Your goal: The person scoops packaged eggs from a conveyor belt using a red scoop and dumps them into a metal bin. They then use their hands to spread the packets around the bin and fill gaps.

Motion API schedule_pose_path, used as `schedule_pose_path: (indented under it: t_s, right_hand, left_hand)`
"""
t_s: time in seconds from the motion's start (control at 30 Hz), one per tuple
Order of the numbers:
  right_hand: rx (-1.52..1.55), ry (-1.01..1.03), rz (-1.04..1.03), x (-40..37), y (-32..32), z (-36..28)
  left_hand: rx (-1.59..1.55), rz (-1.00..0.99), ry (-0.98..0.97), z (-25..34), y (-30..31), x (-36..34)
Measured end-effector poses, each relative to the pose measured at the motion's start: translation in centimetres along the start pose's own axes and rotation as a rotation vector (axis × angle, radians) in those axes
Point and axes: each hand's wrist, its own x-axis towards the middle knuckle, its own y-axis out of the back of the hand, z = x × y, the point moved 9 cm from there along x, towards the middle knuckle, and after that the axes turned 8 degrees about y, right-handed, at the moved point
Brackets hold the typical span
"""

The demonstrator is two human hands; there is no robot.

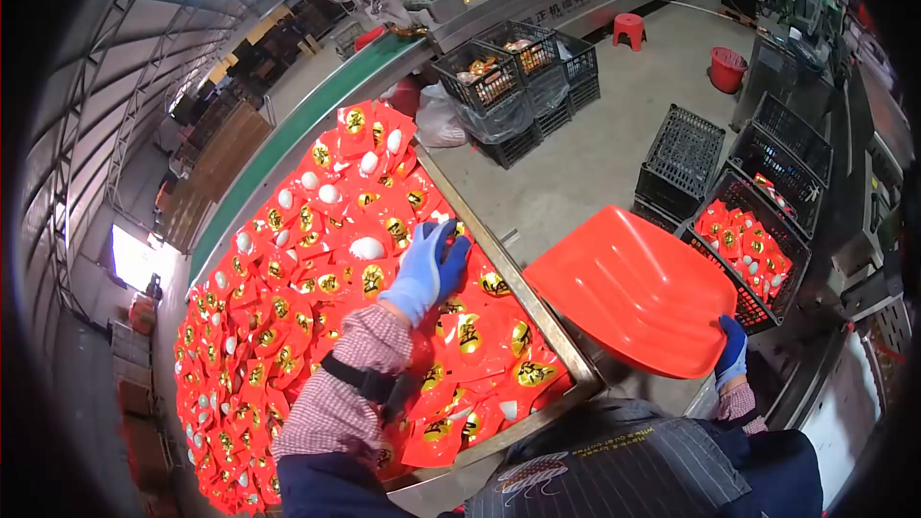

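Note:
My left hand, in a light and dark blue glove, rests on the heap of red packets near the metal-edged side of the table. Its fingers are slightly bent and apart, and no packet shows in them. The packets carry gold and black print; several show a white, egg-shaped patch. At the right, my right hand, also gloved in blue, is closed on the edge of a large red plastic scoop. The scoop's tray is bare and lies just beyond the table's metal rim.
A green conveyor belt runs behind the heap. Black crates with packed goods stand on the floor ahead. Another black crate at the right holds red packets. A red stool and a red bucket stand farther off.

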Motion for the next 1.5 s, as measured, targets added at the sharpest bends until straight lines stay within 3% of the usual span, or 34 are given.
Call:
schedule_pose_path:
  t_s: [0.07, 0.13, 0.17, 0.37, 0.43, 0.5, 0.57, 0.63, 0.83, 0.97, 1.03, 1.2, 1.27, 1.5]
  right_hand:
    - [-0.012, 0.012, 0.017, 0.0, 0.0, -0.1]
    - [0.079, -0.059, 0.017, -0.4, -0.1, 0.5]
    - [0.081, -0.061, 0.023, -0.6, -0.1, 0.6]
    - [-0.125, 0.051, -0.042, -0.4, -3.5, -1.0]
    - [-0.037, 0.001, 0.002, 0.2, -4.6, -0.4]
    - [-0.039, 0.028, -0.029, 0.3, -5.4, -1.3]
    - [-0.025, 0.062, -0.041, -0.4, -5.6, -1.6]
    - [-0.042, 0.059, -0.040, -0.4, -5.1, -1.6]
    - [0.008, -0.012, 0.050, -1.4, -3.8, -0.8]
    - [0.008, 0.013, 0.016, -1.1, -1.3, 0.4]
    - [-0.021, 0.030, 0.028, -1.6, -1.4, -0.9]
    - [-0.101, 0.008, 0.048, -1.2, -2.5, -0.9]
    - [-0.138, 0.085, -0.019, 0.3, -1.9, 0.2]
    - [-0.025, 0.015, -0.008, -0.3, -3.6, -0.3]
  left_hand:
    - [-0.025, -0.064, 0.082, 0.3, 0.5, 0.2]
    - [0.126, 0.113, -0.271, 2.8, 1.4, -0.3]
    - [0.127, 0.107, -0.274, 2.6, 1.1, -0.1]
    - [0.313, -0.069, -0.053, 2.9, -0.2, 1.5]
    - [0.258, -0.103, -0.163, 2.8, 0.6, 1.1]
    - [0.267, 0.037, -0.246, 2.3, 4.3, 0.8]
    - [0.449, 0.147, -0.145, -1.1, 7.9, 2.2]
    - [0.565, 0.048, -0.082, -7.1, 6.5, 3.0]
    - [0.524, -0.074, 0.025, -6.1, 5.2, 4.0]
    - [0.325, -0.190, -0.213, -1.9, 5.2, 1.9]
    - [0.454, -0.244, 0.022, -4.6, 1.2, 1.4]
    - [0.464, -0.255, 0.033, -4.1, 1.8, 0.2]
    - [0.561, -0.240, 0.086, -4.3, 2.1, 0.8]
    - [0.652, -0.337, 0.110, -5.4, 2.4, 0.4]
